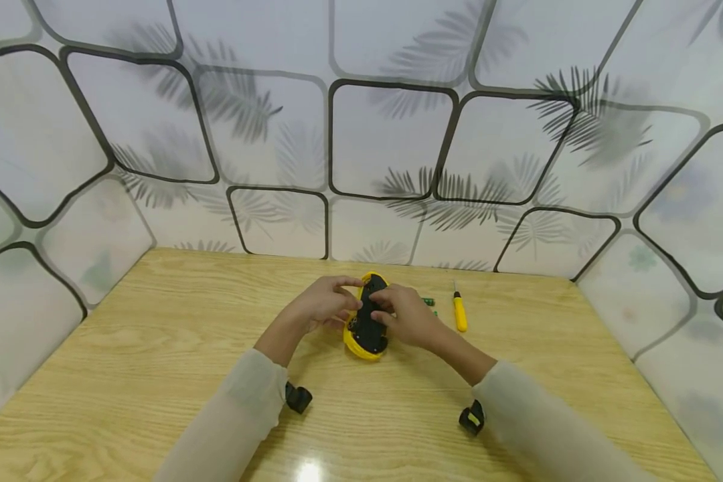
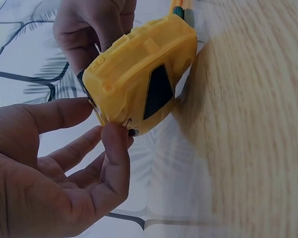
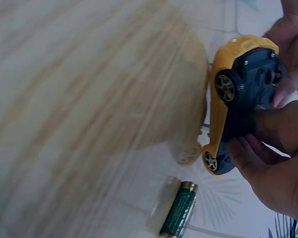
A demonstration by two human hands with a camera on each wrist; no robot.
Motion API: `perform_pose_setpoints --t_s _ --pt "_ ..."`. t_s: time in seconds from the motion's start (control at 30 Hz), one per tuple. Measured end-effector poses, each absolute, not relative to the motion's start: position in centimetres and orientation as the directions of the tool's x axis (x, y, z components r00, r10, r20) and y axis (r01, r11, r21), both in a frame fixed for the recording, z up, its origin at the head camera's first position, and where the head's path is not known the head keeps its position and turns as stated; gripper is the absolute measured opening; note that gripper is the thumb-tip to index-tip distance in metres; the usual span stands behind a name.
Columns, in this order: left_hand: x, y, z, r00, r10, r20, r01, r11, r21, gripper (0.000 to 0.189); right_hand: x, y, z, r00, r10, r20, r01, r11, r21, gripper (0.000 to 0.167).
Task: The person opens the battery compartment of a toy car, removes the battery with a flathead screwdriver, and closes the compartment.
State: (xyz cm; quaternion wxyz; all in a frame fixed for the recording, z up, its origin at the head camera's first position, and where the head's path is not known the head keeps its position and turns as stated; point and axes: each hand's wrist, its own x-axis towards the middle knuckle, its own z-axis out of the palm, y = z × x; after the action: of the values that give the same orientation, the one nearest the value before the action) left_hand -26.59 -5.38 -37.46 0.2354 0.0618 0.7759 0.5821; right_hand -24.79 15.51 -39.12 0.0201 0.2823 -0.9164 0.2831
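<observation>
A yellow toy car (image 1: 362, 351) is turned over in the head view, its black underside (image 1: 369, 328) facing up. From the left, my left hand (image 1: 328, 302) holds the car by its side; in the left wrist view the fingertips pinch the edge of the yellow body (image 2: 134, 84) beside a dark window. A thin dark line, perhaps a wire, shows near one fingertip. My right hand (image 1: 406, 314) has its thumb and bent fingers gripping at the middle of the underside. Wheels (image 3: 229, 85) show along one side in the right wrist view. What lies under the right fingertips is hidden.
Green batteries (image 1: 429, 302) lie just right of the car, partly behind my right hand. Further right is a yellow-handled screwdriver (image 1: 460, 313) with its tip toward the wall. The wooden table (image 1: 175, 348) meets patterned walls (image 1: 391, 140) at the back and sides.
</observation>
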Motion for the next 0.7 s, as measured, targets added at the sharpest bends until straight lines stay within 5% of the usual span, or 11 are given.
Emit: perform_pose_setpoints --t_s 0.3,0.7 --pt "-26.0 -5.1 -36.8 -0.907 0.351 -0.231 -0.091 0.373 0.923 0.042 -24.4 15.4 -40.0 -0.914 -0.361 0.184 -0.385 0.632 -0.672 0.034" --pt "-25.3 -4.0 -36.5 -0.934 0.353 -0.056 0.15 0.528 0.836 0.038 -24.2 15.7 -40.3 -0.924 -0.332 0.189 -0.358 0.579 -0.733 0.034"
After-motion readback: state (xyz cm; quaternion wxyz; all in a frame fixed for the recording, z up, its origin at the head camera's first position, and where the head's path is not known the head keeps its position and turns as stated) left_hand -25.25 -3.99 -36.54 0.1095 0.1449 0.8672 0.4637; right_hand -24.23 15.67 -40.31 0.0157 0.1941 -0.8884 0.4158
